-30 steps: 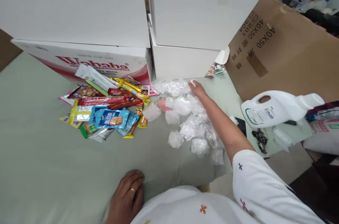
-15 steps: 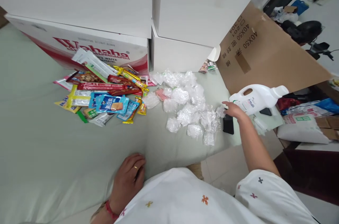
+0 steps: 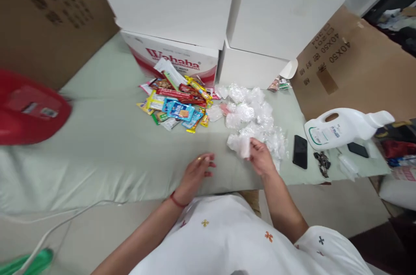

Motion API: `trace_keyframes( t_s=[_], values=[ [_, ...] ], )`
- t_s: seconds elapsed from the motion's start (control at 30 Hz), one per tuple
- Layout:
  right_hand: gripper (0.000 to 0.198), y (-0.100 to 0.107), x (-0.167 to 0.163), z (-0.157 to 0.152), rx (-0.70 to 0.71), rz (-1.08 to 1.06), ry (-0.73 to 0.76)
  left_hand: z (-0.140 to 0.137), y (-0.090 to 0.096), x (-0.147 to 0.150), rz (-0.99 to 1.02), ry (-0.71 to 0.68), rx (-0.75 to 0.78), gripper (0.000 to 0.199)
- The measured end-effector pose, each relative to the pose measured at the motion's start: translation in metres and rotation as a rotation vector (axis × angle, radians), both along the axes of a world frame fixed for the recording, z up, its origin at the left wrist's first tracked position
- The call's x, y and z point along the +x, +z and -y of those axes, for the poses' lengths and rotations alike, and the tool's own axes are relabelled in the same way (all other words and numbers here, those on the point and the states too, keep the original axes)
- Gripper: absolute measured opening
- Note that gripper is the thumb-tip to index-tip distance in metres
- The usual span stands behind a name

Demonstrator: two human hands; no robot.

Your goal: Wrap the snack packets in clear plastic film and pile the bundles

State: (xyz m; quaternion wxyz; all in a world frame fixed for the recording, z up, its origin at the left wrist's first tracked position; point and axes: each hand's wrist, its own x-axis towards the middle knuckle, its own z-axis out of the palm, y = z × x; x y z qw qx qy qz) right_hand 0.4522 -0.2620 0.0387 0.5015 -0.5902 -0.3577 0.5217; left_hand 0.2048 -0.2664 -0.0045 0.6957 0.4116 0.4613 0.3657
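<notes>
My right hand (image 3: pixel 261 158) pinches a crumpled, whitish translucent plastic bag (image 3: pixel 239 145) at the front of a pile of clear plastic bags (image 3: pixel 250 108). The pile partly disappears behind that hand. My left hand (image 3: pixel 196 171) hovers near the table's front edge, fingers apart and nothing in them, to the left of the held bag. Beyond it lies a heap of wrapped snacks (image 3: pixel 178 99), with blue, red and yellow packets overlapping.
White boxes (image 3: pixel 198 4) stand behind both piles. On the right are a black phone (image 3: pixel 300 152), a white plastic jug (image 3: pixel 341 127) lying on its side, and a dark metallic item (image 3: pixel 322 163). A red object (image 3: pixel 30 108) sits at far left; a brown cardboard sheet (image 3: pixel 352 67) leans at right.
My right hand has come left from beside the phone to the front of the plastic pile, holding a bag. My left hand has lifted and opened toward it. The view has shifted left.
</notes>
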Motion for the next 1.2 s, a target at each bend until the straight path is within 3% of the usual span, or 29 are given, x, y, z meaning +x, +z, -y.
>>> trace_keyframes(
  t_s=[0.07,0.17,0.3,0.43,0.63,0.7,0.8,0.87,1.0,1.07,1.13,1.2],
  values=[
    [0.030,-0.010,-0.037,0.004,-0.056,0.003,0.124,-0.008,0.002,0.017,0.176,-0.048,-0.197,0.060],
    [0.031,-0.016,-0.055,0.007,-0.054,0.037,0.178,-0.016,-0.003,0.028,0.231,-0.010,-0.252,0.060],
    [0.035,-0.014,-0.038,0.009,-0.075,0.029,0.130,-0.016,-0.009,0.019,0.230,0.109,-0.214,0.052],
    [0.045,-0.011,-0.016,0.012,-0.191,-0.083,0.027,-0.017,-0.005,0.005,0.316,0.176,-0.272,0.050],
    [0.047,-0.015,-0.024,0.013,-0.182,-0.220,0.038,-0.014,0.004,0.017,0.356,-0.040,-0.496,0.048],
    [0.046,-0.020,-0.031,0.013,-0.186,-0.162,0.062,-0.012,0.004,0.025,0.365,-0.048,-0.444,0.046],
    [0.046,-0.025,-0.026,0.013,-0.153,-0.057,0.004,-0.014,0.002,0.027,0.333,0.078,-0.333,0.047],
    [0.046,-0.027,-0.013,0.015,-0.130,-0.018,-0.020,-0.019,0.002,0.023,0.319,0.137,-0.317,0.048],
    [0.043,-0.024,0.020,0.024,-0.163,0.067,0.067,-0.030,0.003,0.011,0.360,0.202,-0.317,0.049],
    [0.039,-0.019,0.027,0.029,-0.086,0.200,0.036,-0.034,0.005,0.009,0.348,0.276,-0.322,0.052],
    [0.033,-0.014,0.023,0.033,0.091,0.403,0.020,-0.036,0.007,0.012,0.276,0.310,-0.314,0.053],
    [0.034,-0.012,0.008,0.033,0.285,0.606,0.128,-0.036,0.011,0.017,0.194,0.272,-0.294,0.055]
  ],
)
